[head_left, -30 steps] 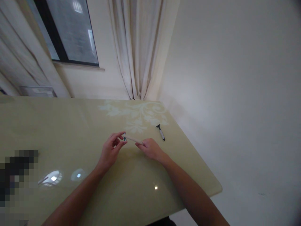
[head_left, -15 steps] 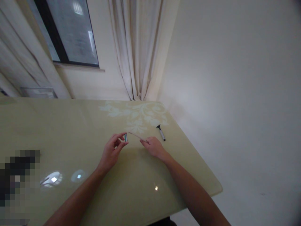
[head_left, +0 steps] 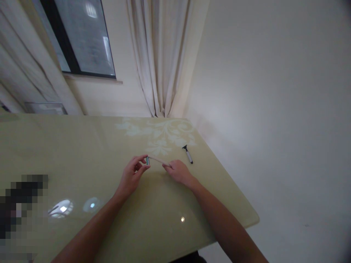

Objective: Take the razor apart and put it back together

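My left hand (head_left: 133,171) pinches a small razor blade cartridge (head_left: 147,160) between thumb and fingertips. The cartridge stands upright, with a teal strip and a light edge. In my right hand (head_left: 178,171) is a thin, pale stick (head_left: 159,160), gripped near its right end. Its far tip reaches the top of the cartridge; whether the two touch I cannot tell. Beyond my right hand a razor (head_left: 188,154) with a grey handle and black head lies on the table.
The glossy, pale green table (head_left: 90,153) has a white floral pattern and light reflections. Its right edge runs along the white wall (head_left: 268,109). Curtains (head_left: 161,54) and a window (head_left: 82,36) are behind it. A blurred-out dark shape (head_left: 24,193) is at the left.
The stick's tip has moved slightly left and down, closing the gap to the cartridge. My right hand has shifted a little left; my left hand is nearly still.
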A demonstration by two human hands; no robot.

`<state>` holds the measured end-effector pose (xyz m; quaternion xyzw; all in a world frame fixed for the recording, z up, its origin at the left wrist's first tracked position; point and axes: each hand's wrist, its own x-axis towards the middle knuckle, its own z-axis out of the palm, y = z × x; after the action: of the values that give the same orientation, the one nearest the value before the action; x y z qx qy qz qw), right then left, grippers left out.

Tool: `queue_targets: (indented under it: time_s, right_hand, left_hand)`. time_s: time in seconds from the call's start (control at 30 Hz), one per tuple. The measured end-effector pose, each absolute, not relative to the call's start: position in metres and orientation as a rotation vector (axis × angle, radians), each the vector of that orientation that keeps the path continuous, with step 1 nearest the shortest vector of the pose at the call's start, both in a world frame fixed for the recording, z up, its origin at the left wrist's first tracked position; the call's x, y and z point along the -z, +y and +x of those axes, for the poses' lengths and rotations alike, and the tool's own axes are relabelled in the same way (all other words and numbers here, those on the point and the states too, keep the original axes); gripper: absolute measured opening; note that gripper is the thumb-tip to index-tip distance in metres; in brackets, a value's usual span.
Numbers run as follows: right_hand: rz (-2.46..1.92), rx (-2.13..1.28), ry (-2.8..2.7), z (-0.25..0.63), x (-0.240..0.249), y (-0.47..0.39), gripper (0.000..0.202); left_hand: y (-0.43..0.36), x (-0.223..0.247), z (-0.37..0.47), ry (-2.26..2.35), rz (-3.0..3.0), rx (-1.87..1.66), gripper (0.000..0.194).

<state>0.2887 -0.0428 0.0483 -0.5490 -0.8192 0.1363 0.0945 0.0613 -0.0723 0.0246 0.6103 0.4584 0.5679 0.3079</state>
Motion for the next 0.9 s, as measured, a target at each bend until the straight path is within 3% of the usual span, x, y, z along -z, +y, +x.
queue_targets:
  time_s: [0.17,0.9]
  right_hand:
    - [-1.544,-0.518,-2.516,0.2891,-0.0521,-0.0430,0.051]
    - [-1.668,-0.405,-2.473,0.2826,-0.0496,-0.0467,0.046]
  left_hand:
    - [-0.0712,-0.0232,0.0607,1.223,1.608,-1.492,0.036]
    - [-0.0678,-0.0222,0.0566,1.244,1.586,-1.512,0.040]
